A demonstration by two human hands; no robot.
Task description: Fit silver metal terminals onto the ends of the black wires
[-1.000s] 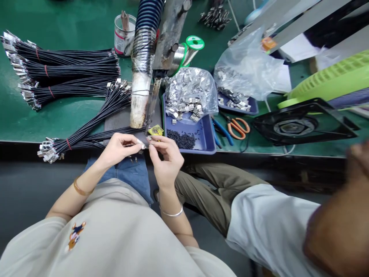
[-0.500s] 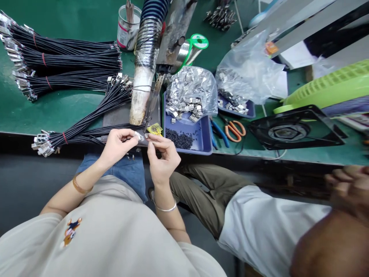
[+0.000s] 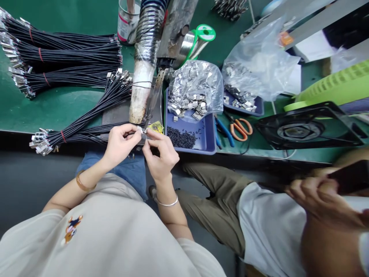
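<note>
My left hand (image 3: 121,144) and my right hand (image 3: 160,154) meet at the front edge of the green bench (image 3: 72,109). The left hand's fingers pinch a small metal connector (image 3: 140,130) on the end of a thin black cable. My right hand is curled, its thumb and forefinger pinched on a tiny part right beside that connector; I cannot make out what it is. A bundle of black cables with metal ends (image 3: 66,132) lies just left of my left hand. A yellow scrap (image 3: 155,127) lies just beyond my fingers.
A blue tray (image 3: 206,140) holds small black pieces and a clear bag of metal clips (image 3: 193,90). Orange-handled pliers (image 3: 238,129), a solder spool (image 3: 201,36), a ribbed hose (image 3: 147,38) and more cable bundles (image 3: 63,57) lie behind. A seated person's hand (image 3: 314,200) is at right.
My hands have closed together, so the connector and the right fingertips now touch. The view shifted slightly. The neighbouring person's hand has come further into view at right.
</note>
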